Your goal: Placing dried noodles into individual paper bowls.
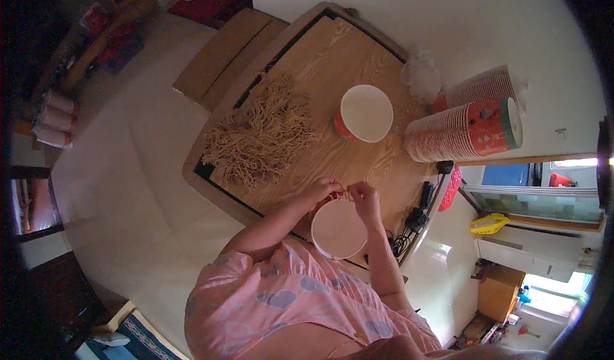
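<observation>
A paper bucket (339, 229) with a white rim stands close to my body at the near edge of the wooden table. At its far rim my left hand (325, 190) and my right hand (364, 200) come close together, fingers pinched. Between them runs a short bit of tan cord (346, 195); my fingers hide most of it. Beyond my left hand lies a large loose heap of tan twisted cords (261, 133). A second paper bucket (366, 113), red outside and white inside, stands upright with its mouth up, farther out on the table.
Two long stacks of nested red paper buckets (464, 132) lie on their sides at the far right, near a clear plastic bag (422, 78). Black adapters and cables (416, 220) line the table's right edge. A cardboard box (224, 56) adjoins the table's far left side.
</observation>
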The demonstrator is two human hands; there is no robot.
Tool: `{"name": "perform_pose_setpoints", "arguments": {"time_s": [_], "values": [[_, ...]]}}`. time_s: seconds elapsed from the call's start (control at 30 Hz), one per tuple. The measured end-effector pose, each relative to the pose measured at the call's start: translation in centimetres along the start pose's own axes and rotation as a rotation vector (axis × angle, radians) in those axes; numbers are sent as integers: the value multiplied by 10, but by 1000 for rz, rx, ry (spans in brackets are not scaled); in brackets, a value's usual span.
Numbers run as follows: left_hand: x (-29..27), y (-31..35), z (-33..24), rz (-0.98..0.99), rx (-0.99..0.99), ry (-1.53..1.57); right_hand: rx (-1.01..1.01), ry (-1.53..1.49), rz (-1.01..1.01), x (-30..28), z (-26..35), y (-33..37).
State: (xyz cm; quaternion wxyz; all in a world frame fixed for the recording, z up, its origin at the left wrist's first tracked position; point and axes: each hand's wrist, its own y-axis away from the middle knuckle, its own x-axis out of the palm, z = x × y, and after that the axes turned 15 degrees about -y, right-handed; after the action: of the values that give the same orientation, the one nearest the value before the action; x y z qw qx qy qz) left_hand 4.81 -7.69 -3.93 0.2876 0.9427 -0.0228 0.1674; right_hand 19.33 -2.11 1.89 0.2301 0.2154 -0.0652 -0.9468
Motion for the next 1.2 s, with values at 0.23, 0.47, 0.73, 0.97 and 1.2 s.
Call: {"name": "perform_pose_setpoints", "arguments": {"time_s": [0.23,0.47,0.73,0.97,1.2], "values": [[-1,-5,9,12,-33,78,-157,-27,-218,22,18,16],[-1,5,3,-4,-20,182,-355,78,-203,22,8,22],[-6,1,12,-11,-22,175,-433,178,-155,20,8,23],[-5,2,5,-74,26,-45,-174,-127,-13,8,0,6],[-3,13,-13,-126,55,-53,-68,-161,52,3,-2,-1]]}}
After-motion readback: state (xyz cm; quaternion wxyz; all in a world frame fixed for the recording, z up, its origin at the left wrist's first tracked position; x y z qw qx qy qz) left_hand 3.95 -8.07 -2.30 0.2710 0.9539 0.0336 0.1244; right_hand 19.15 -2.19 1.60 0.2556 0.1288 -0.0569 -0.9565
